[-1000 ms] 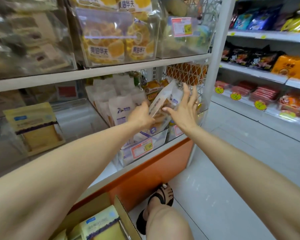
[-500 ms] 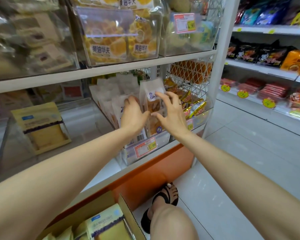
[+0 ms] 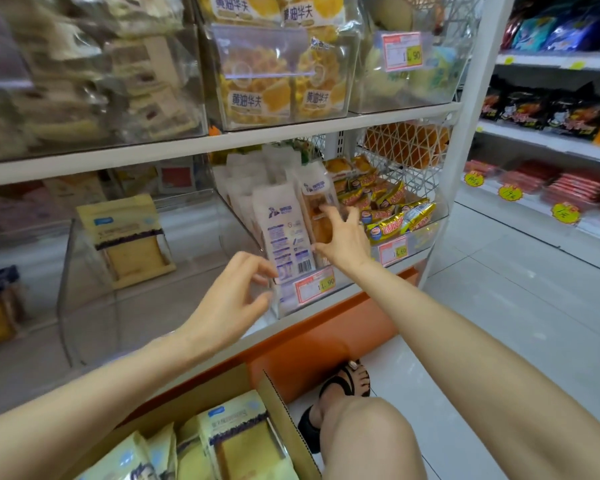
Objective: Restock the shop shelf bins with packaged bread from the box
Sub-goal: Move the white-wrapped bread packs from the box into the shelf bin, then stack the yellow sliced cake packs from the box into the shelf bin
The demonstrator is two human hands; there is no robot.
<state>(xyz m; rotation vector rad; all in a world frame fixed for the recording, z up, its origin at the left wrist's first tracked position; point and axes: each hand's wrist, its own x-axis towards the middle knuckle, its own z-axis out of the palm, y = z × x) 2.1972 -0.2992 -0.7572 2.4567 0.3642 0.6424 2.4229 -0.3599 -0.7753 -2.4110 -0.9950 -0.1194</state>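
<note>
A cardboard box (image 3: 282, 407) at the bottom holds several yellow packets of sliced bread (image 3: 238, 436). One matching yellow packet (image 3: 127, 233) leans in the clear bin (image 3: 84, 292) on the lower shelf's left. The middle clear bin (image 3: 312, 299) is full of upright white bread packets (image 3: 283, 230). My right hand (image 3: 343, 239) rests its spread fingers on the front of a packet showing brown bread (image 3: 314, 202) at that bin's right side. My left hand (image 3: 231, 299) hovers just in front of the bin's left corner, fingers loosely curled, holding nothing.
A wire basket (image 3: 409, 188) of gold-wrapped snacks sits right of the middle bin. Upper-shelf bins hold waffle packs (image 3: 278, 81). An orange kick panel (image 3: 312, 344) runs below the shelf. My knee and sandalled foot (image 3: 347, 382) are beside the box. White tiled aisle lies right.
The packet both hands held has been stood upright in the middle bin. My left hand has let go and drawn back down and left. My right hand stays on the packet.
</note>
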